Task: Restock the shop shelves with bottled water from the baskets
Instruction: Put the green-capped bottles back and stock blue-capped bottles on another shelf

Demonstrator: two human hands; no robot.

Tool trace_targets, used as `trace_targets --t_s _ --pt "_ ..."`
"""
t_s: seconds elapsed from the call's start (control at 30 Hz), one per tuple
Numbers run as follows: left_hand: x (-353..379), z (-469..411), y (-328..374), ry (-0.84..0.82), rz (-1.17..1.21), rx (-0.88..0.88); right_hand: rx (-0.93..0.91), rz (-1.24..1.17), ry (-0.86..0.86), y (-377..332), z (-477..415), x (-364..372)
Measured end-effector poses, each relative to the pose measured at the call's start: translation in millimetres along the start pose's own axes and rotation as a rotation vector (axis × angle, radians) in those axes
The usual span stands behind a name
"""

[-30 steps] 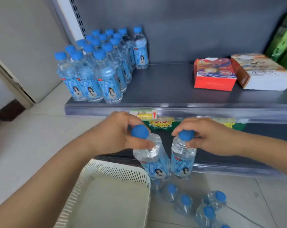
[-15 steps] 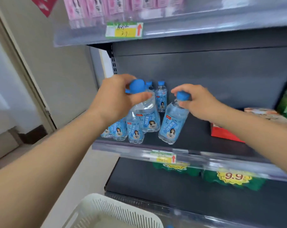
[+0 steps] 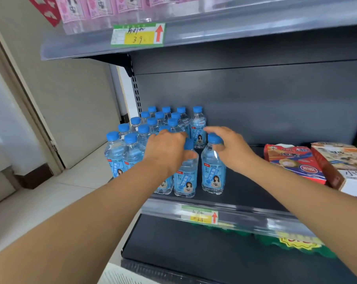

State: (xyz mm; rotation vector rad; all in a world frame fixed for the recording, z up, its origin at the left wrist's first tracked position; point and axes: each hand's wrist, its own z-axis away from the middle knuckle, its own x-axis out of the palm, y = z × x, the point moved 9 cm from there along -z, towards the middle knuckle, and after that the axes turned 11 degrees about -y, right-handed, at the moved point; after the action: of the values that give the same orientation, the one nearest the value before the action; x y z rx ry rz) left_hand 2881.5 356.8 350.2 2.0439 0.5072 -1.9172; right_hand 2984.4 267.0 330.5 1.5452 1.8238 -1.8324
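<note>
Bottled water is in both my grips: my left hand [image 3: 167,150] curls round the blue cap of the clear plastic left bottle [image 3: 185,179], and my right hand [image 3: 233,149] pinches the cap of the matching right bottle [image 3: 213,173]. Both stand upright, side by side, near the front lip of the grey metal shelf [image 3: 247,187]. Stocked bottles [image 3: 132,152] crowd the left; bare shelf runs right to a red cardboard box [image 3: 294,162].
</note>
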Motion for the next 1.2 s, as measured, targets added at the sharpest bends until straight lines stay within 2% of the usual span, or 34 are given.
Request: trace_targets --t_s 0.1,0.23,0.37,0.53,0.87,1.03,1.2 --pt "2.8 -8.7 -10.6 -0.008 -0.065 0.002 0.115 -0.120 -0.075 24.3 7.7 19.5" --pt "-1.3 -13.6 -11.6 0.066 -0.104 0.050 0.264 -0.134 -0.033 56.2 17.7 39.2" --pt "4.3 -15.5 -7.8 0.050 -0.129 0.092 0.243 -0.209 -0.041 57.5 1.8 48.6" --pt "15.6 -14.8 -11.5 -0.066 -0.067 0.073 0.206 -0.265 -0.098 52.4 -21.2 64.1" --pt "16.3 -11.6 -25.9 0.041 0.062 0.014 0.188 -0.398 -0.276 44.8 -38.2 98.1" --pt "29.4 -12.7 -27.7 0.035 0.156 0.009 0.213 -0.441 -0.257 48.2 -31.8 107.2" --pt "37.0 -12.1 -24.7 0.007 0.146 0.032 0.224 -0.448 -0.283 39.2 -29.1 112.9"
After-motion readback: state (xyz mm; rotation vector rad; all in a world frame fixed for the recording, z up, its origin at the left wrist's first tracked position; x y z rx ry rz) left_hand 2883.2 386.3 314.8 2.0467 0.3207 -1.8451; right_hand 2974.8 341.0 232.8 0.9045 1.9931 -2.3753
